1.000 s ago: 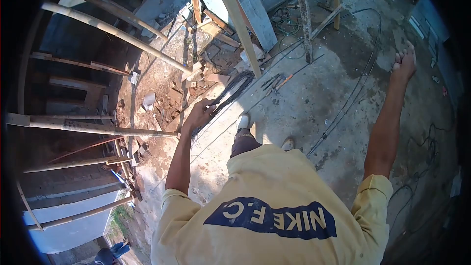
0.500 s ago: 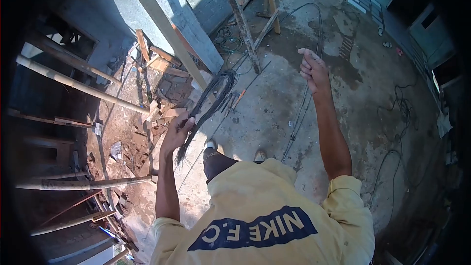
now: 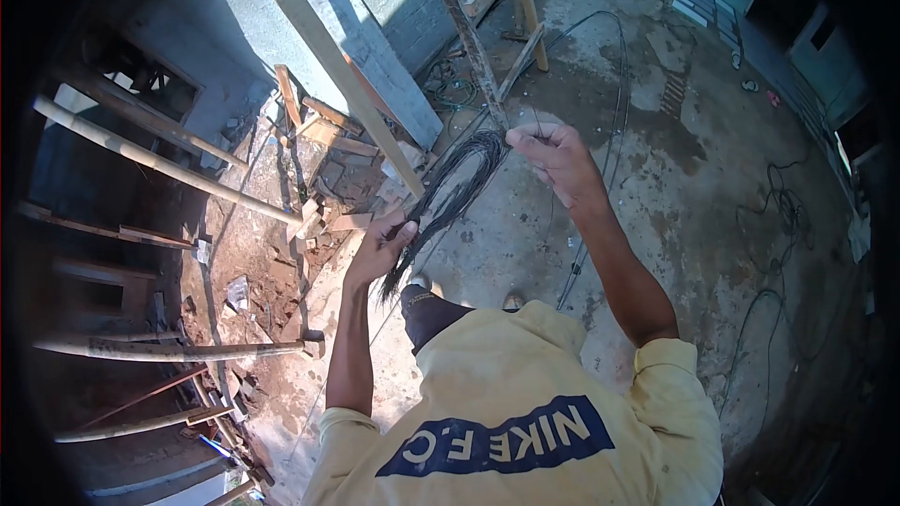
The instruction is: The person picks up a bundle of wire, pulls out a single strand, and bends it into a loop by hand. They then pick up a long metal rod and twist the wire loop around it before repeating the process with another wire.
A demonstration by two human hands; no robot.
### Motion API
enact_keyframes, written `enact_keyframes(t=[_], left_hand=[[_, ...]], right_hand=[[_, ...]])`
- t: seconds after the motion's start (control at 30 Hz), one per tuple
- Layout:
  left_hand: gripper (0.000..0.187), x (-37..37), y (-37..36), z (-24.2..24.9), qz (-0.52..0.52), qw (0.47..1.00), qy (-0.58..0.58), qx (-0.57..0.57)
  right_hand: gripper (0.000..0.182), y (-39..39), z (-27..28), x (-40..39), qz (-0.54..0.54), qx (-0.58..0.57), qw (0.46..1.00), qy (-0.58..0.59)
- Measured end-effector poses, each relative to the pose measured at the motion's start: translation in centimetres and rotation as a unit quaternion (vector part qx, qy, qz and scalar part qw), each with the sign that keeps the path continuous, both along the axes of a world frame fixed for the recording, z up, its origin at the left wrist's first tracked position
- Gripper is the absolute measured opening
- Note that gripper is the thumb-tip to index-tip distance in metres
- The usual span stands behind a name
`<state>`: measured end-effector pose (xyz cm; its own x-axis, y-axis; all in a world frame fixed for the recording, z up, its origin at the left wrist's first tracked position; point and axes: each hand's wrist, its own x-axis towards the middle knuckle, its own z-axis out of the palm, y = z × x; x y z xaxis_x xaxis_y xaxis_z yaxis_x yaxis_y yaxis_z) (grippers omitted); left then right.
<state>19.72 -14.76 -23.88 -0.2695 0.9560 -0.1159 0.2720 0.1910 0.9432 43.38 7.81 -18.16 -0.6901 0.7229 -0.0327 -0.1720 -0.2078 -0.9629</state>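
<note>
A long bundle of thin dark binding wire, bent into a loop, hangs in front of me above the floor. My left hand is closed round its near end, thumb on top, with loose wire tips fanning out below. At the far, rounded end of the bundle, my right hand is closed, thumb and fingers pinched at the wire. Fine strands seem to stick out by these fingers, though they are too thin to follow clearly.
A wooden prop and a dark post lean beyond the wire. Broken bricks and wood scraps lie left, near bamboo poles. Long rods or cable run along the concrete floor, and tangled cable lies right.
My right hand has come left and down to the far end of the wire bundle. My left hand has shifted right and slightly up with the bundle, whose loop shows wider.
</note>
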Motion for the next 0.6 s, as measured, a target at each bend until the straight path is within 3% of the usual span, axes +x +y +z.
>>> enact_keyframes(t=[0.13, 0.2, 0.23, 0.3, 0.43, 0.5, 0.6], left_hand=[[0.023, -1.1, -0.6, -2.3, 0.000, 0.998, 0.042, 0.051], [0.021, -1.6, -1.2, -2.9, 0.005, 0.998, 0.052, 0.031], [0.021, -1.5, -1.4, -3.2, 0.007, 0.998, 0.053, 0.030], [0.019, -1.1, -1.3, -3.8, 0.017, 0.996, 0.030, 0.079], [0.020, -0.9, -0.9, -3.8, 0.014, 1.000, 0.014, 0.024], [0.021, -1.0, -0.8, -3.9, 0.015, 0.999, 0.038, 0.018], [0.024, -0.4, -0.7, -3.6, 0.027, 0.998, 0.050, 0.016]], right_hand=[[0.021, 2.1, -0.8, 0.8, 0.032, -0.080, 0.990, 0.113], [0.019, 2.5, -0.4, 1.2, -0.036, -0.022, 0.998, 0.035], [0.019, 1.9, -0.6, 0.8, -0.035, -0.023, 0.999, 0.036], [0.017, 0.2, -1.6, -0.2, -0.029, 0.085, 0.993, -0.075], [0.013, -0.7, -3.2, -1.1, 0.020, 0.068, 0.994, -0.084], [0.015, -0.5, -3.5, -1.2, 0.064, -0.068, 0.996, -0.010], [0.017, -1.0, -2.1, -0.9, 0.026, -0.123, 0.992, 0.027]])
